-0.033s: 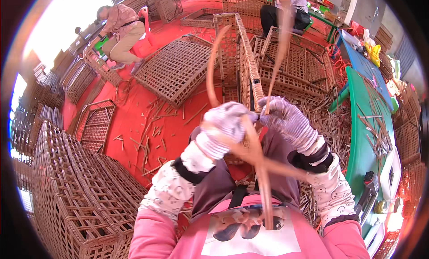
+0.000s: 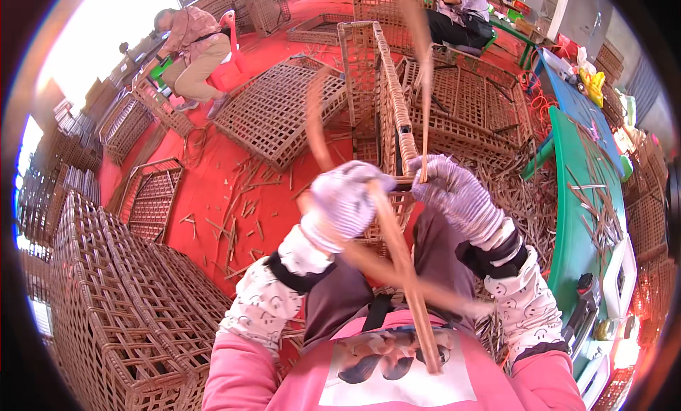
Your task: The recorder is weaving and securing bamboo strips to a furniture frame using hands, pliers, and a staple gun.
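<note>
My left hand (image 2: 346, 201), in a striped glove, is closed around long flat brown weaving strips (image 2: 403, 258). The strips trail across my lap and one rises beyond the hand, blurred. My right hand (image 2: 457, 196), gloved alike, pinches a thinner upright strip (image 2: 425, 99) beside the near end of a woven basket frame (image 2: 399, 109). This frame stands on edge between my knees, its top rail wrapped in strip. A short dark bar shows between my two hands. The right fingertips are partly hidden.
Stacked woven baskets (image 2: 124, 304) rise at the left. A lattice panel (image 2: 284, 113) lies on the red floor (image 2: 206, 233) among scraps. Tools and strips lie on the green table (image 2: 574, 177) at the right. A seated person (image 2: 195, 56) works at far left, another (image 2: 461, 17) at the back.
My left hand has shifted a little left and toward me, opening a gap from the right hand. The trailing strips swung with it; the right hand stays almost in place.
</note>
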